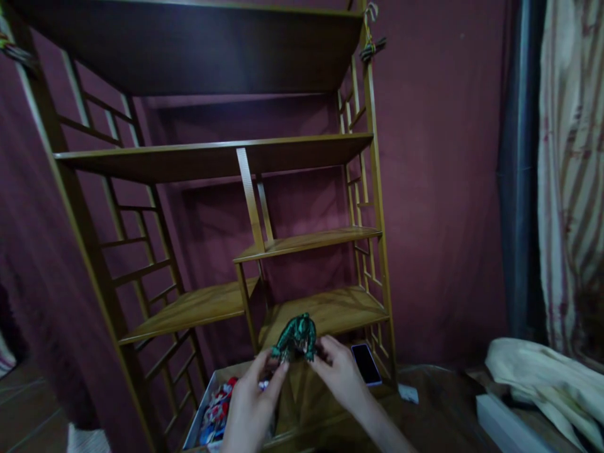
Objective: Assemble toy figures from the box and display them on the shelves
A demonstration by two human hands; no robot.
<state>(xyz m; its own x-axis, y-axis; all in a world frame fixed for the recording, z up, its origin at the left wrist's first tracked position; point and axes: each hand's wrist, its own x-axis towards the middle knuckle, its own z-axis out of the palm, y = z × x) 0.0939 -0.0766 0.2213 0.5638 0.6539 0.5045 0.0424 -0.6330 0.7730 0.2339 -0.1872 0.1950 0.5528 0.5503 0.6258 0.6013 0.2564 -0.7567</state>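
So I've got this little green figure up in front of me, right between my two hands and lined up with the front of the lower right shelf. It's mostly a dark, kind of glossy green, with brighter teal-ish bits catching the light and near-black in the creases. The surface looks bumpy, almost scaly. Shape-wise it's hunched: a rounded lump on top, then two thick limbs curving down and out like an arch, each ending in a chunky foot or paw. There's some paler, brownish stuff in the middle under the arch, but it's too dark and blurry to say what that is.

My left hand has thumb and fingers nearly closed around the low end on its side, just a light pinch. My right hand is about the same on the other end, fingertips close together, though I can't tell how firm that grip is. Near my left hand there's an open box with red, blue and white things in it, and a phone lies just beyond my right
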